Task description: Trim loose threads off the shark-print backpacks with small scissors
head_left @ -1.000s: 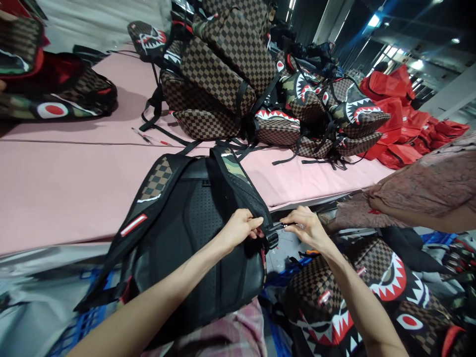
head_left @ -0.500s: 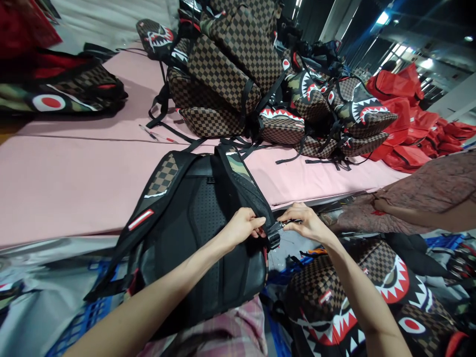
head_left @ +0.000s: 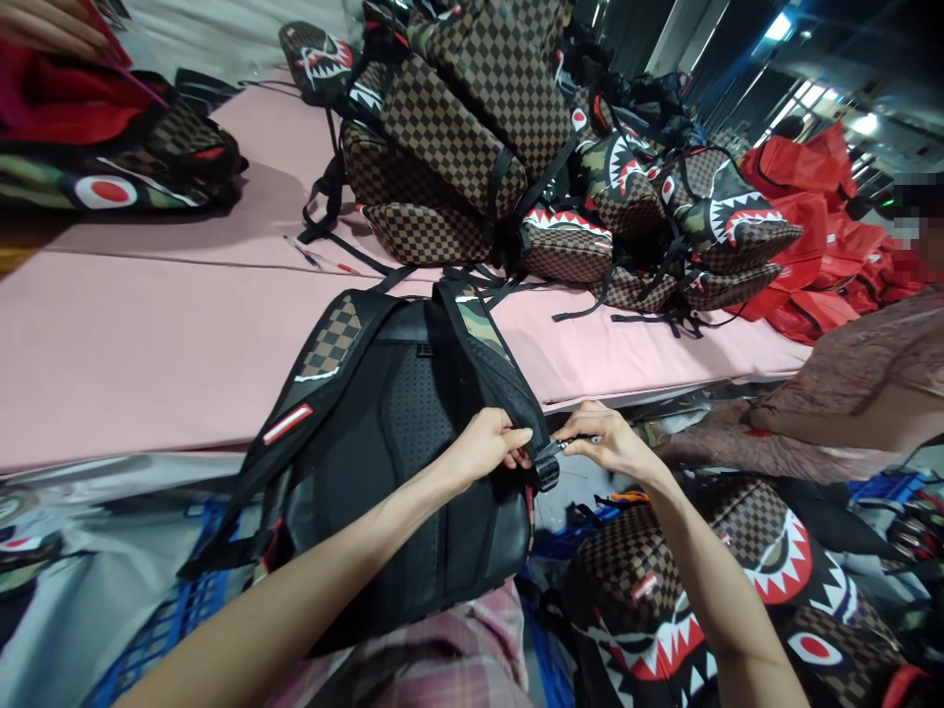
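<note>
A black backpack (head_left: pixel 413 433) lies back side up across my lap and the table's near edge, its two shoulder straps facing me. My left hand (head_left: pixel 493 444) is closed on the lower part of the right-hand shoulder strap (head_left: pixel 501 369), beside a black buckle (head_left: pixel 546 470). My right hand (head_left: pixel 601 438) pinches a small dark metal tool (head_left: pixel 571 444), seemingly snips, with its tip touching the strap end near the buckle.
Checkered backpacks (head_left: pixel 442 138) are piled on the pink table (head_left: pixel 147 344), with a pen (head_left: pixel 335 265) nearby. Another person's hand (head_left: pixel 59 25) is over an open bag (head_left: pixel 110 177). Red bags (head_left: pixel 818 236) and a person's arm (head_left: pixel 841 433) are right; shark-face backpacks (head_left: pixel 664 590) lie lower right.
The view has shifted slightly. A hand has come into sight over the open bag at the upper left. My two hands keep nearly the same place at the strap.
</note>
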`<state>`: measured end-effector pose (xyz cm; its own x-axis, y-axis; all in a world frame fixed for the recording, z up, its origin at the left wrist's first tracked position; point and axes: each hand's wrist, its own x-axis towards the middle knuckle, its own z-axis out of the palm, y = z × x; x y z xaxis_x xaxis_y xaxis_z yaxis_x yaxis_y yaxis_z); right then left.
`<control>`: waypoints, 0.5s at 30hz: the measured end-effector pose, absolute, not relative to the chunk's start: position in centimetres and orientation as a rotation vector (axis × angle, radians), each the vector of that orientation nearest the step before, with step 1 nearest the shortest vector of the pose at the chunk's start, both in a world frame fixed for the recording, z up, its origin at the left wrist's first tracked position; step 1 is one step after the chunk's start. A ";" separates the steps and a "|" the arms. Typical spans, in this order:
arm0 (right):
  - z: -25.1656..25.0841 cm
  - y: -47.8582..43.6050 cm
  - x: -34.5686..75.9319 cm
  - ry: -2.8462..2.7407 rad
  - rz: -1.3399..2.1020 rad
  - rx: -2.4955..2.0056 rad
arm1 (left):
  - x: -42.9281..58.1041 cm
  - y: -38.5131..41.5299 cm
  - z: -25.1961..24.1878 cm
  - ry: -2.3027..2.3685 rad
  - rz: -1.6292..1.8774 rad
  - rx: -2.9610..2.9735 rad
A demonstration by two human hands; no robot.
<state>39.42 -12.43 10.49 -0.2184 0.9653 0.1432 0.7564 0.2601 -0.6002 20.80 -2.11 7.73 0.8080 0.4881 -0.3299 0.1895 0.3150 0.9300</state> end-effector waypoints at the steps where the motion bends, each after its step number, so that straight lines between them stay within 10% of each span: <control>1: 10.5 -12.5 39.3 -2.040 0.556 -1.567 | 20.8 -2.1 7.7 0.643 0.214 1.253; 15: 4.6 -14.8 36.0 -1.085 0.554 -1.622 | 15.0 -2.1 9.2 0.704 0.349 1.000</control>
